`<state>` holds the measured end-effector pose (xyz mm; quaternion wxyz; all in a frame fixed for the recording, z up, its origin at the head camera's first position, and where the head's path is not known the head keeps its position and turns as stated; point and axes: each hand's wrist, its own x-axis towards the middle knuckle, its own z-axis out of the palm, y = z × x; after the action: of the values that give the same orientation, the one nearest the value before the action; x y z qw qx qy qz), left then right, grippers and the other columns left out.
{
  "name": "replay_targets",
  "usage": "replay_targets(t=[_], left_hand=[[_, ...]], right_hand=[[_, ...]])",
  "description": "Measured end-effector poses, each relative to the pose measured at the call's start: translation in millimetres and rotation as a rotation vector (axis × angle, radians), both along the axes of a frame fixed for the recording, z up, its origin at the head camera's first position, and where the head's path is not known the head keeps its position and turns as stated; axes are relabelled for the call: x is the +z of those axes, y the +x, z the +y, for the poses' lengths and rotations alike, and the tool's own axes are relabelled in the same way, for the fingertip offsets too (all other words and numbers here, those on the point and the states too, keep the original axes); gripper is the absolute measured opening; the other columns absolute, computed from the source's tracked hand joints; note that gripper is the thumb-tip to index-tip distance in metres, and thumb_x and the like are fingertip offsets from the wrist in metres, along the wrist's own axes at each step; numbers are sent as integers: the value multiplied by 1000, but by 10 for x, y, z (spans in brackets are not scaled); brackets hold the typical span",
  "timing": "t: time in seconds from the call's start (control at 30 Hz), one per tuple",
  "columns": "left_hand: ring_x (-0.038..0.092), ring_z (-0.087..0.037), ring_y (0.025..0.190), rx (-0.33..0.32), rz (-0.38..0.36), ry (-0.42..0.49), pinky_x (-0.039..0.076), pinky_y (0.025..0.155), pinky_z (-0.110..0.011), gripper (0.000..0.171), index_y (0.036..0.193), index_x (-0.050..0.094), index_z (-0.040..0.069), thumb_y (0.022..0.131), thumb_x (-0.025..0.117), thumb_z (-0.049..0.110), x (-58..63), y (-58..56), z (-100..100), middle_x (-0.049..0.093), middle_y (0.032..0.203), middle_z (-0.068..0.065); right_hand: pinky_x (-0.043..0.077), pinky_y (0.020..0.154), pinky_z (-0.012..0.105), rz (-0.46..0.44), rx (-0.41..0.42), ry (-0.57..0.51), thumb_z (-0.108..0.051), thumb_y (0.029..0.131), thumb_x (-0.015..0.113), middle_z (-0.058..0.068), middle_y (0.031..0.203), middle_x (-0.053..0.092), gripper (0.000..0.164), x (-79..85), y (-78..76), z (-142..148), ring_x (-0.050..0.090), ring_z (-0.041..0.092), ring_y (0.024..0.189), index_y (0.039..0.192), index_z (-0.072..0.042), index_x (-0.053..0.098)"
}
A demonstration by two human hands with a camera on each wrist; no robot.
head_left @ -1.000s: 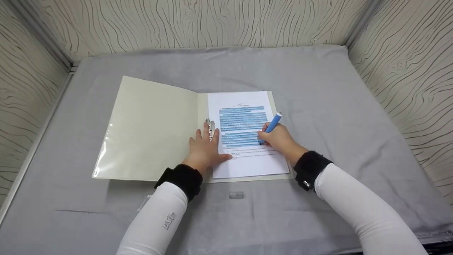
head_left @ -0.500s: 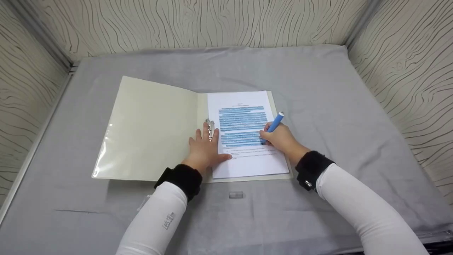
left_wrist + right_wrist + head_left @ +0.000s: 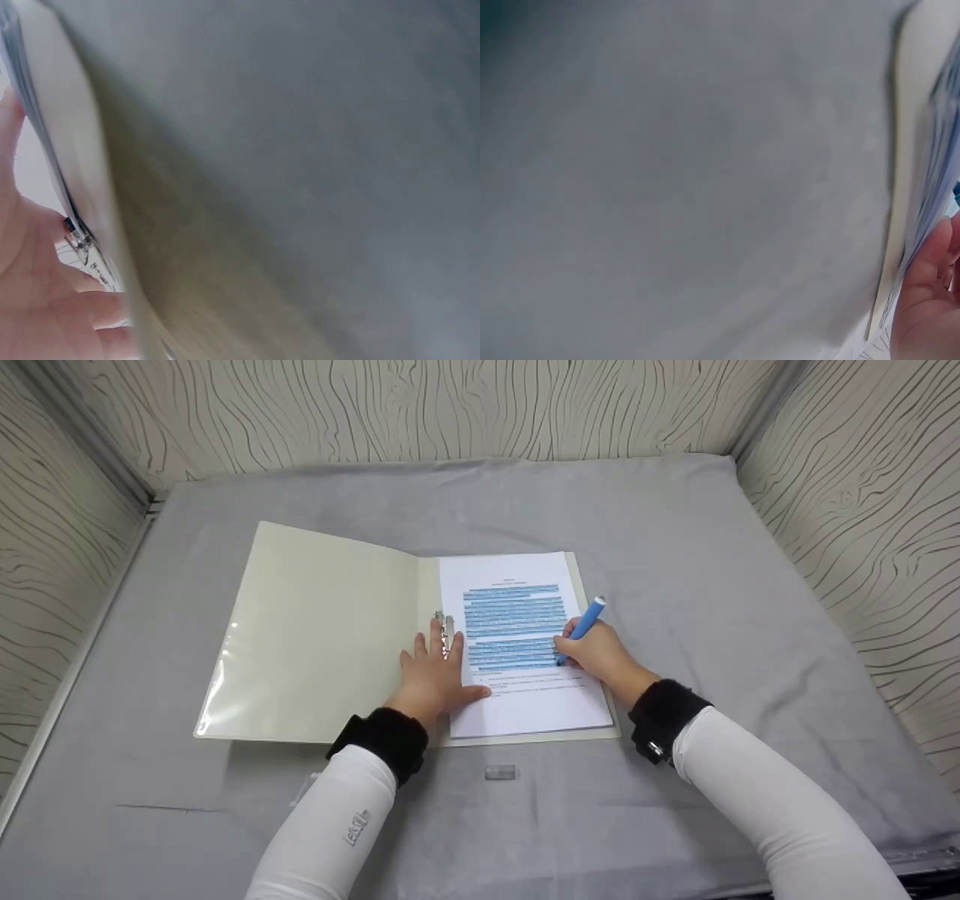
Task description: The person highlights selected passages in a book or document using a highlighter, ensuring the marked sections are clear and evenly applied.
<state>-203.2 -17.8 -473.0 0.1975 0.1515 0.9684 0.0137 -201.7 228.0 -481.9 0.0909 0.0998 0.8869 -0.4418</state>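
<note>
My right hand (image 3: 600, 651) pinches a blue highlighter (image 3: 587, 619), its tip down at the right end of the lowest blue-marked line. Under it lies a stack of printed sheets (image 3: 540, 712), with most of the text covered in blue strokes and a few plain lines below. The sheets sit in an opened cream ring binder (image 3: 322, 637). My left hand (image 3: 433, 679) lies spread beside the metal ring clasp (image 3: 444, 630), thumb on the paper's left side and other fingers over the spine. In the right wrist view, the fingers (image 3: 926, 289) show at the sheets' edge.
A small grey cap-like piece (image 3: 500, 772) lies on the grey cloth (image 3: 675, 540) in front of the binder. The binder's left cover is raised a little off the cloth. Patterned panels (image 3: 465, 412) stand around the back and sides.
My right hand has slid slightly to the right with the highlighter, lengthening the blue stroke on the lowest marked line. The left hand stays where it was.
</note>
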Motion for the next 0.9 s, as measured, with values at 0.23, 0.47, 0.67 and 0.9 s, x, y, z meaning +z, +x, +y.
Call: replay_targets(t=[0.23, 0.47, 0.67, 0.9], left_hand=[[10, -43, 138, 1, -3, 10, 20, 105, -57, 100, 151, 11, 16, 78, 51, 71, 7, 1, 1, -4, 154, -20], [10, -43, 138, -2, 1, 15, 20, 105, -57, 100, 151, 11, 16, 78, 51, 72, 18, 9, -1, -4, 154, -20], [9, -42, 138, -2, -3, 13, 19, 105, -57, 100, 151, 11, 16, 78, 50, 72, 4, 1, -1, -4, 154, -20], [10, -42, 138, -5, -2, 9, 20, 105, -57, 100, 151, 11, 16, 78, 50, 72, 18, 13, -3, -4, 154, -20]], right_hand=[[40, 53, 21, -6, -8, 20, -19, 86, 61, 3, 67, 51, 18, -3, -4, 31, 51, 12, 59, 80, -5, 52], [41, 53, 20, -3, -8, 13, -18, 86, 61, 3, 67, 52, 18, -3, -1, 48, 51, 11, 58, 80, -4, 51], [41, 53, 20, -9, -17, 13, -18, 86, 60, 2, 66, 51, 17, 0, 6, 73, 52, 12, 58, 80, -4, 51], [41, 52, 19, -9, -27, 6, -18, 86, 61, 3, 67, 51, 18, -14, 5, 109, 51, 12, 58, 81, -4, 51]])
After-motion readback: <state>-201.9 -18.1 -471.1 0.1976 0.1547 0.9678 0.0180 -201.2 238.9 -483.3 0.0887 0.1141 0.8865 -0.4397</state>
